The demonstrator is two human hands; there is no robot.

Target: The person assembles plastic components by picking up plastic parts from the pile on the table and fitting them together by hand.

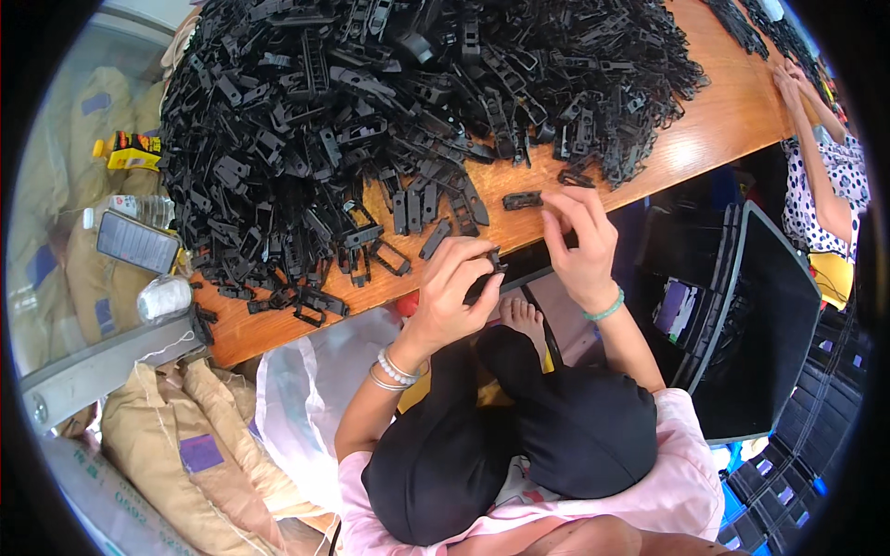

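My left hand [452, 295] pinches a small black plastic part [498, 263] between fingers and thumb, just off the front edge of the wooden table. My right hand [584, 243] is raised at that edge, its fingers bent and thumb apart, with nothing visible between them. Its fingertips are close to another black plastic part [522, 200]; whether they touch it I cannot tell. A large heap of similar black plastic parts [352, 130] covers much of the tabletop. Several flat ones [417, 206] lie side by side at its near edge.
A phone [137, 243], a plastic bottle [153, 210] and a white spool of string [165, 298] are at the left. Stuffed brown sacks [167, 435] stand below. A black bin [756, 324] is at the right. Another person's hands [790, 85] are by the table's far right.
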